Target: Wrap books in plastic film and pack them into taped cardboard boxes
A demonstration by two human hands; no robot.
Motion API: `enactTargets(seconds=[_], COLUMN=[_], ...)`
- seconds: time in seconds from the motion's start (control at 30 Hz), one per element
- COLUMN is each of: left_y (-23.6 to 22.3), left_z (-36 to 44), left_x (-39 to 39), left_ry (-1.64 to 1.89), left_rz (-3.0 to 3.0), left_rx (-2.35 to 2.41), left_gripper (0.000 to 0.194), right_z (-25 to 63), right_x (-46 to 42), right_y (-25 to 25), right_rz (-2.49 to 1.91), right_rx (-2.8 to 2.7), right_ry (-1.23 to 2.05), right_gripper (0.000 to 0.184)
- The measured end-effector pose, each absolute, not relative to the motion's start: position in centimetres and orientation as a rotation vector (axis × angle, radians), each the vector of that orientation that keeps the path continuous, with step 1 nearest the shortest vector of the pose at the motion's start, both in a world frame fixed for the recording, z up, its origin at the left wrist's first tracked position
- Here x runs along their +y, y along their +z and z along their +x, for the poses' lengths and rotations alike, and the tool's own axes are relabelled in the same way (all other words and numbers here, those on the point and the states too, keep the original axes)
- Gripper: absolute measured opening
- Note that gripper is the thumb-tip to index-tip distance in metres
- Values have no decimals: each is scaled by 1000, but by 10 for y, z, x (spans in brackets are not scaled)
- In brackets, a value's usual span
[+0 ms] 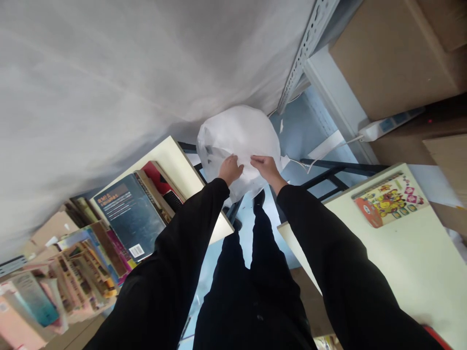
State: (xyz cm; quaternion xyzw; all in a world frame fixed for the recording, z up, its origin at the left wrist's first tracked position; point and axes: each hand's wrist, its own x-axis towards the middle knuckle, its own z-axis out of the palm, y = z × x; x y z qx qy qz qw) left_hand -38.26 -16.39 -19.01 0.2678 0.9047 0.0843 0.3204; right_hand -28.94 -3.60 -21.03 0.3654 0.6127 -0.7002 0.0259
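A puffed-out, translucent white plastic bag fills the gap between two pale tabletops, in the upper middle of the head view. My left hand is closed at its near side, fingers curled on the thin plastic. A short way to the right, my right hand pinches the same bag between thumb and fingers. Both hands are bare, with black sleeves up to the wrists. What the bag contains, if anything, cannot be made out.
On the left tabletop lie a dark blue book and several other books. A colourful booklet rests on the right tabletop. Cardboard boxes and a metal rack post stand upper right; a power strip has a white cable.
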Motion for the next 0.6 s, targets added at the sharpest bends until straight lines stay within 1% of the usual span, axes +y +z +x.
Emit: enactTargets(seconds=[0.13, 0.23, 0.33, 0.4, 0.47, 0.53, 0.6], left_y=[-191, -190, -191, -192, -195, -201, -207], left_z=[-378, -374, -373, -375, -379, -385, -391], left_x=[-168, -170, -175, -179, -184, -187, -187], left_ry=[196, 158, 138, 144, 199, 304, 430], left_rz=[750, 766, 762, 726, 667, 585, 474], left_rx=[2368, 2343, 2320, 2324, 2347, 2388, 2415], left_gripper=[37, 40, 38, 37, 39, 45, 52], right_z=[-289, -295, -299, -299, -295, -291, -286], right_x=[-37, -38, -34, -29, -24, -22, -23], right_y=[-212, -214, -217, -216, -211, -199, -181], right_rz=[1256, 1320, 1403, 1455, 1384, 1167, 922], right_rx=[1581, 1403, 1390, 1519, 1757, 2033, 2264], right_ry=[-2320, -2399, -2421, -2372, -2263, -2156, -2106], right_gripper=[38, 36, 35, 34, 30, 21, 9])
